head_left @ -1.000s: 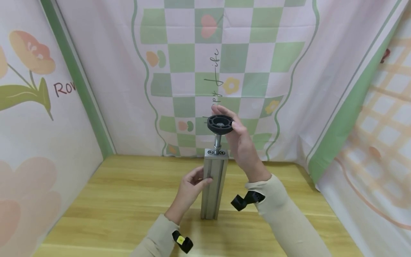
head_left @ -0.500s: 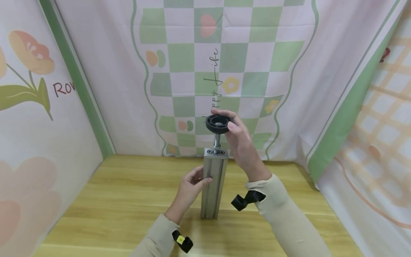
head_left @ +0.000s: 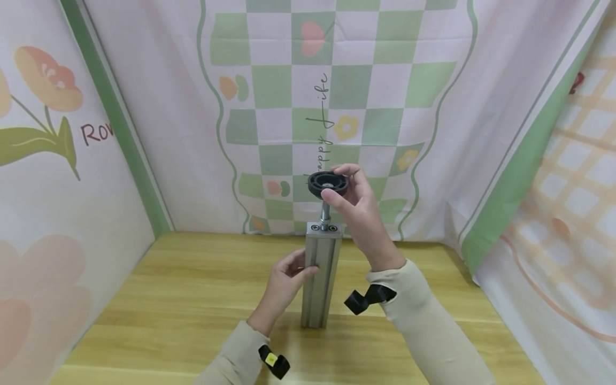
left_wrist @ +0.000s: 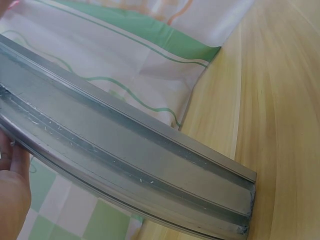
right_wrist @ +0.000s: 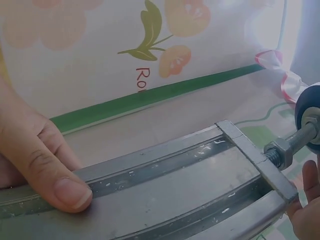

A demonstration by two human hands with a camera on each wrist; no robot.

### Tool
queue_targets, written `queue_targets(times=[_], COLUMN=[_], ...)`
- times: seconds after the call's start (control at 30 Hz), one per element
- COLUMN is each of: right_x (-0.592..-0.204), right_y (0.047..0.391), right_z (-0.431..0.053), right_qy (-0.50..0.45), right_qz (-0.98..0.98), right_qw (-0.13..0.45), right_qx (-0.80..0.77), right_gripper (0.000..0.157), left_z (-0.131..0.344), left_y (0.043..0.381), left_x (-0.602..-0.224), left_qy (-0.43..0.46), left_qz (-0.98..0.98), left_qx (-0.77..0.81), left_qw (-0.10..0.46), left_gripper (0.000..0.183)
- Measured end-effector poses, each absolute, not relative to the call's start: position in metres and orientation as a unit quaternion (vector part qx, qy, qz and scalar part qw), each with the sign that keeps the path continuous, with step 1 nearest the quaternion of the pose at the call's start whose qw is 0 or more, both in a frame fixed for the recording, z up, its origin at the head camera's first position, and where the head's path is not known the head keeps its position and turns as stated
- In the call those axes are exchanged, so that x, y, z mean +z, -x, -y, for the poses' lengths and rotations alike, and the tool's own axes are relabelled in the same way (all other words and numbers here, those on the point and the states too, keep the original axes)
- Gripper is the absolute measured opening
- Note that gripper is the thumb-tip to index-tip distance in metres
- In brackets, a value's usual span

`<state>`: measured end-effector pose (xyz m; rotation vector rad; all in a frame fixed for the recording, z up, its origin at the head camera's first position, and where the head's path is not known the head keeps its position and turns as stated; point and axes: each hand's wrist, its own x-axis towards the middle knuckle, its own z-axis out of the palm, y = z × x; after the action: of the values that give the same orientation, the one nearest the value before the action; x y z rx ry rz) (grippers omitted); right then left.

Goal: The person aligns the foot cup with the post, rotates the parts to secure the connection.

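An aluminium extrusion profile stands upright on the table in the head view. Its top end carries a metal plate with screws. Out of that plate rises a threaded stem, with a hex nut against the plate. The stem bears a round black levelling foot. My left hand grips the profile around its upper half, thumb on the near side. With thumb on the near rim and fingers at the far right, my right hand pinches the levelling foot.
The wooden table lies under the profile. Patterned cloth hangs behind it, with printed walls at left and right. Black wrist mounts sit on both sleeves.
My right hand's thumb has moved left along the foot's near rim while its fingers have drawn back right. Left hand and profile stay put.
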<state>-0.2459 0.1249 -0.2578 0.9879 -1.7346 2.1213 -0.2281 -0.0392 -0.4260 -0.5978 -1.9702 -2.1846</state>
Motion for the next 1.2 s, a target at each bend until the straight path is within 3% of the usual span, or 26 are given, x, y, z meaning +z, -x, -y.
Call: queue_targets(times=[0.1, 0.37, 0.47, 0.63, 0.97, 1.2], right_x=[-0.2577, -0.2586, -0.2589, -0.2583, -0.2580, -0.2574], right_y=[0.2459, 0.2452, 0.2471, 0.2507, 0.2510, 0.2513], right_z=[-0.1244, -0.1226, -0.1226, -0.1220, -0.1232, -0.1238], right_qy=[-0.331, -0.336, -0.352, -0.384, -0.410, -0.402], right_qz=[0.600, 0.600, 0.595, 0.551, 0.538, 0.528], right_qw=[0.120, 0.141, 0.136, 0.082, 0.057, 0.046], right_qx=[0.718, 0.713, 0.709, 0.736, 0.734, 0.747], right_gripper=[0.069, 0.077, 0.069, 0.051, 0.055, 0.049], left_z=[0.0391, 0.0391, 0.0389, 0.0391, 0.0390, 0.0390], left_y=[0.2281, 0.2285, 0.2290, 0.2291, 0.2291, 0.2294], left_x=[-0.4267, -0.4266, -0.4267, -0.4270, -0.4273, -0.4274], left_qy=[0.198, 0.188, 0.183, 0.182, 0.185, 0.186], left_qz=[0.653, 0.656, 0.658, 0.657, 0.656, 0.656], left_qx=[-0.728, -0.728, -0.728, -0.729, -0.729, -0.729], left_qw=[0.068, 0.062, 0.059, 0.059, 0.062, 0.062], left_gripper=[0.043, 0.045, 0.045, 0.045, 0.043, 0.042])
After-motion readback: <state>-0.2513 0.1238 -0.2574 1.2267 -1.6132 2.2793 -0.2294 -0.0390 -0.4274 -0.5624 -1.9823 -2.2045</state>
